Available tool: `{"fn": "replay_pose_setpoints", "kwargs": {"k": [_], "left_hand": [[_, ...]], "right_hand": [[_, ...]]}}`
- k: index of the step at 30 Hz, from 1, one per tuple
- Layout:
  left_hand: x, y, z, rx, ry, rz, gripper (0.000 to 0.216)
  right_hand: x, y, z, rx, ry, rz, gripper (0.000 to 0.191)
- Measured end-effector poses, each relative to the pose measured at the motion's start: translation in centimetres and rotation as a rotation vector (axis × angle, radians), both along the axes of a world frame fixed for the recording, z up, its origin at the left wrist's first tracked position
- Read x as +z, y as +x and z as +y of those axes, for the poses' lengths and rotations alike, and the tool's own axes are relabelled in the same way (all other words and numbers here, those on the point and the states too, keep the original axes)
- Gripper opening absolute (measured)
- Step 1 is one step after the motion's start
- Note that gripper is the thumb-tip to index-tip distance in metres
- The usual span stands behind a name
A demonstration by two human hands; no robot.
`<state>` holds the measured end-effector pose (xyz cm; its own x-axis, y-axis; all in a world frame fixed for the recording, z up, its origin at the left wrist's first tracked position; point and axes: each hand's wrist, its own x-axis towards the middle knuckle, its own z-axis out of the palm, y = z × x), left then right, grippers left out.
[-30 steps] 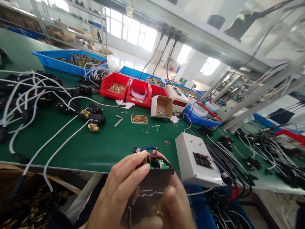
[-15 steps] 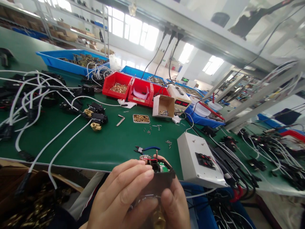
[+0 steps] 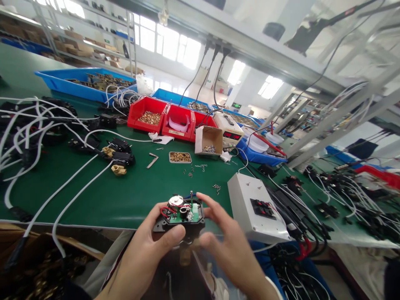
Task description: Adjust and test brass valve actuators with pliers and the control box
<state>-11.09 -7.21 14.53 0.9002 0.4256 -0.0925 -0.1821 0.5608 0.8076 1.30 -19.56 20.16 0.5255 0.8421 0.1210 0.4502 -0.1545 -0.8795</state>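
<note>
My left hand [image 3: 150,241] grips a black valve actuator housing [image 3: 178,227] by its left side, thumb along the near wall. The housing is uncovered at the top. In it show a green circuit board [image 3: 178,217], a round silver motor [image 3: 176,201], red wires and an upright metal shaft [image 3: 191,198]. Beneath it a brass fitting [image 3: 185,256] looks blurred. At the housing's right side is my right hand [image 3: 229,237], open, thumb and fingers apart; whether its fingertips touch the housing I cannot tell. Behind the housing, blue-handled pliers are mostly hidden.
Small screws [image 3: 216,188], a tin of brass parts [image 3: 180,157] and a hex key [image 3: 152,160] lie on the green table. A grey switch box [image 3: 256,208] stands right. Cabled actuators [image 3: 121,158] lie left; red bins [image 3: 146,114] and a carton [image 3: 208,139] stand behind.
The housing has tipped so its inside faces me, and it has moved left. My left hand has shifted to its left side. My right hand has loosened, fingers spread.
</note>
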Motion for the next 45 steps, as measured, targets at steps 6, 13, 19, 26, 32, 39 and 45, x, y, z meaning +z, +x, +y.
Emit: {"fn": "replay_pose_setpoints", "kwargs": {"k": [6, 13, 19, 26, 32, 39, 45], "left_hand": [[0.1, -0.4, 0.0, 0.084, 0.245, 0.093, 0.058], [4.4, -1.2, -2.7, 0.262, 0.22, 0.183, 0.059], [5.9, -1.2, -3.6, 0.342, 0.154, 0.23, 0.062], [4.7, -1.5, -2.6, 0.089, -0.152, 0.293, 0.093], [5.0, -1.5, -2.5, 0.108, -0.216, 0.308, 0.091], [4.8, -1.3, -2.4, 0.093, -0.402, 0.15, 0.067], [5.0, -1.3, -2.5, 0.08, -0.408, 0.122, 0.062]], "right_hand": [[2.6, 15.5, -2.8, -0.609, -0.098, -0.545, 0.031], [-0.1, 21.3, -4.3, -0.568, -0.274, -0.223, 0.049], [-0.7, 20.9, -4.7, -0.648, -0.265, -0.273, 0.058], [-1.2, 21.6, -4.7, -0.67, -0.219, -0.236, 0.077], [-1.5, 21.9, -4.7, -0.669, -0.171, -0.217, 0.091], [-0.9, 21.0, -4.5, -0.607, -0.159, -0.242, 0.091], [-0.6, 20.7, -4.3, -0.612, -0.212, -0.239, 0.086]]}}
